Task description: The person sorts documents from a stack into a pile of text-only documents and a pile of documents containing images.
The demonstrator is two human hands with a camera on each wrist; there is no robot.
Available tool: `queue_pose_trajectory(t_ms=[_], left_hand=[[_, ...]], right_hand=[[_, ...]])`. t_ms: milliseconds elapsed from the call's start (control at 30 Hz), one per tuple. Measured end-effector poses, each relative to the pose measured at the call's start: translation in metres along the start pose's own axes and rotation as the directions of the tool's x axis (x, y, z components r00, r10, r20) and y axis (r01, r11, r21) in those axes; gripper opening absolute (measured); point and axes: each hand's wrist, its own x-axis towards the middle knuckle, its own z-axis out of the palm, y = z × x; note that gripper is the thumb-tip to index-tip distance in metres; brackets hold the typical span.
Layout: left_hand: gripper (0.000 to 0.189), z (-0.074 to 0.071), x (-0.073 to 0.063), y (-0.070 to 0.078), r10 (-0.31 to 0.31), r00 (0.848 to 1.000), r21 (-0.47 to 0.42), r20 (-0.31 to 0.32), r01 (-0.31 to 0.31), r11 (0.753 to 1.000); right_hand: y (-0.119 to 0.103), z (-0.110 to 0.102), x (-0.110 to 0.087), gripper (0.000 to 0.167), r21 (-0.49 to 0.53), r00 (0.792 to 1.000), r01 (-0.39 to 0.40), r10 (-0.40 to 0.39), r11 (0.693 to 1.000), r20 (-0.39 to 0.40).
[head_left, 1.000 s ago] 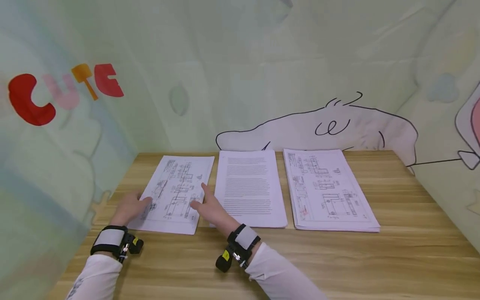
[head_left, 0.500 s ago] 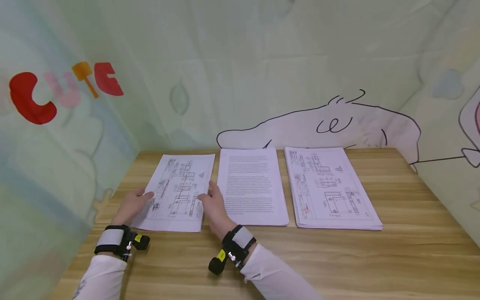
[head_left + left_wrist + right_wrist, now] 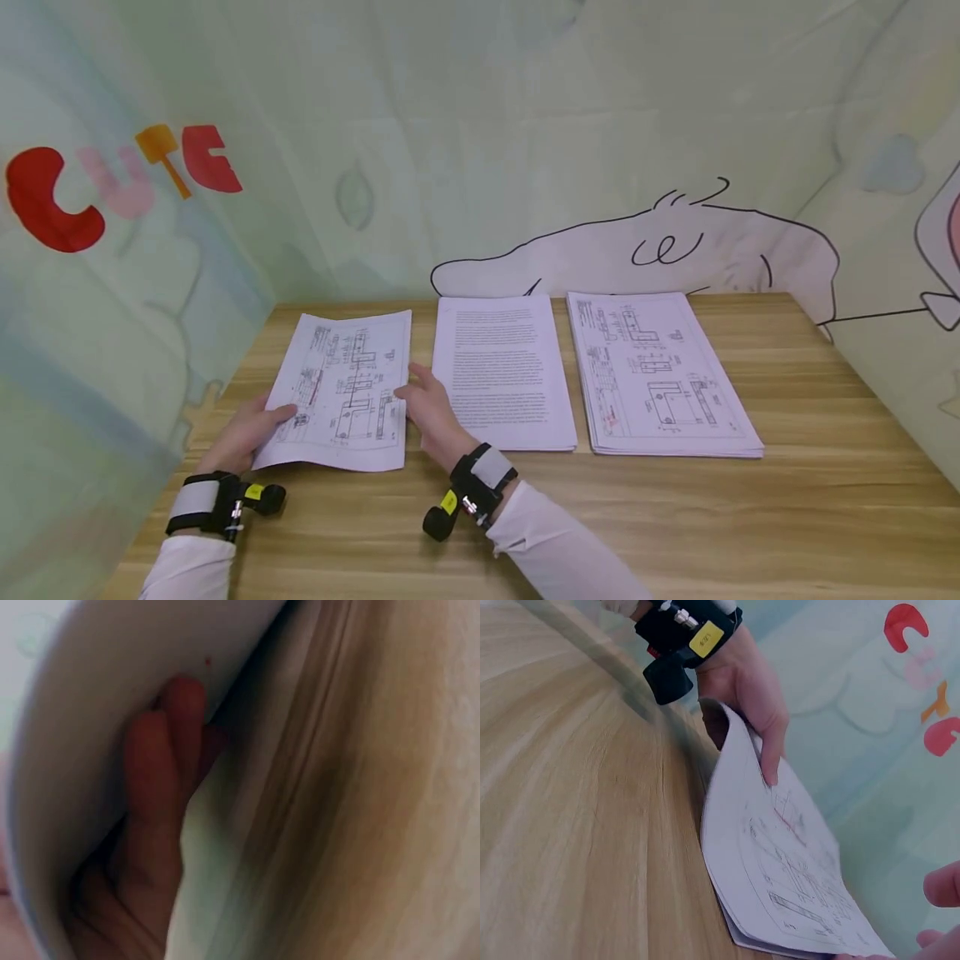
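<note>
A stack of sheets printed with technical drawings (image 3: 337, 392) lies at the left of the table, its left side lifted and its near edge bowed. My left hand (image 3: 243, 433) grips that side, thumb on top; in the left wrist view its fingers (image 3: 154, 765) are against the underside. By the right edge is my right hand (image 3: 435, 412), some fingers touching the paper's edge in the right wrist view, where its thumb (image 3: 943, 885) stands apart from the sheets. The fingertips under the edge are partly hidden.
A stack of text pages (image 3: 498, 375) lies just right of my right hand. Farther right is another stack of drawing sheets (image 3: 663, 375). The wooden table (image 3: 600, 517) meets a printed fabric backdrop (image 3: 487, 167) at the back and left.
The left stack has shifted left and its left side has lifted, with the near edge now curved. My left hand has moved left and nearer; the right hand has stayed by the right edge.
</note>
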Motion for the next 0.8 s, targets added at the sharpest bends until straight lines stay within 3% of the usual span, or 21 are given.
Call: queue_pose_trajectory(t_ms=[167,300,433,633,800], left_hand=[[0.059,0.0,-0.007,0.005,0.034,0.998,0.011,-0.043,-0.034,0.999],[0.061,0.003,-0.012,0.013,0.051,0.998,-0.062,-0.045,-0.054,0.997],[0.06,0.011,-0.018,0.025,0.097,0.994,-0.125,-0.043,-0.102,0.987],[0.053,0.038,-0.024,0.046,0.167,0.986,-0.206,-0.012,-0.166,0.964],[0.047,0.067,-0.027,0.068,0.189,0.982,-0.217,-0.018,-0.189,0.958]], right_hand=[[-0.001,-0.006,0.002,0.062,-0.026,1.0,0.003,-0.003,1.0,0.016],[-0.004,-0.012,0.002,0.068,-0.048,1.0,0.001,0.0,0.999,0.026],[-0.011,-0.02,0.0,0.074,0.011,0.998,-0.008,0.008,1.0,0.06],[-0.03,-0.041,-0.007,0.049,0.064,0.995,0.037,-0.043,0.997,0.089],[-0.049,-0.068,-0.015,0.048,0.024,0.995,0.082,-0.084,0.996,0.051]])
